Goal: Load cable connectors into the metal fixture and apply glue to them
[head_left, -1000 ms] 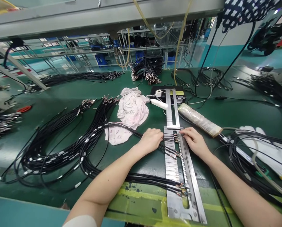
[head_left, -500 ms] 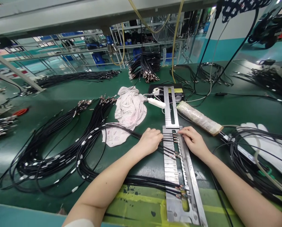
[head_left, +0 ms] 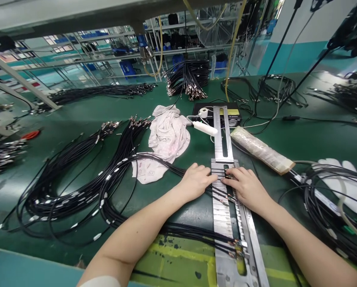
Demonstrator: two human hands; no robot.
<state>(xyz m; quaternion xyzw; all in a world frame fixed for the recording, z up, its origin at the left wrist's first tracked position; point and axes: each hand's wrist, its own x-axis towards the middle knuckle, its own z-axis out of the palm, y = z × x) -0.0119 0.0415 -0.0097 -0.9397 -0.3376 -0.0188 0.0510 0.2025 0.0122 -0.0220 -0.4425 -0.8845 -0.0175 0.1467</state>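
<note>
Head view, left fingers (head_left: 213,178) pinching cables (head_left: 173,167), right fingers (head_left: 231,182) parted

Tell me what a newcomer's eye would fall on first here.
First, the long metal fixture right of centre, with the left hand and right hand close together at its upper part. Next, the big loops of black cables with white tags, sweeping across the left of the green table. The crumpled pale cloth beyond the left hand stands out too.
</note>
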